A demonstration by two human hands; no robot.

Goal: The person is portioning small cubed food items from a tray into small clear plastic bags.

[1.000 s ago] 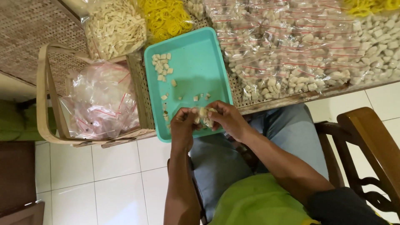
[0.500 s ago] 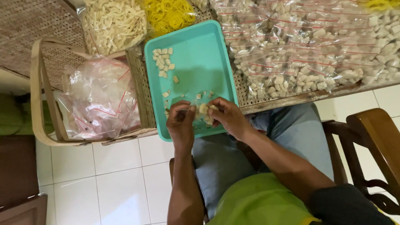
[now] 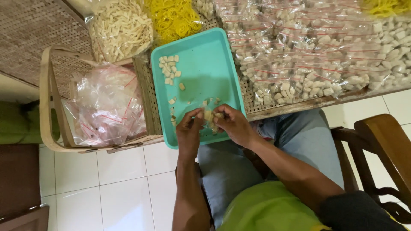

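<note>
A teal plastic tray [image 3: 205, 72] lies across a rattan table edge and my lap. A cluster of small pale cracker pieces [image 3: 169, 65] sits at its far left corner, with loose ones scattered mid-tray. My left hand [image 3: 189, 130] and my right hand [image 3: 232, 124] meet over the tray's near edge, both closed around a small clear plastic bag filled with pale cracker pieces [image 3: 209, 117]. The bag is mostly hidden between my fingers.
Many sealed bags of pale crackers [image 3: 325, 51] cover the table at right. A bag of strip-shaped crackers [image 3: 120, 28] and yellow rubber bands [image 3: 173, 17] lie at the back. A rattan chair holds empty clear bags [image 3: 107, 107]. A wooden chair arm [image 3: 381, 145] stands at right.
My hands shifted slightly along the tray's near edge while still working the small bag. The view moved a little; the tray and pieces stay put.
</note>
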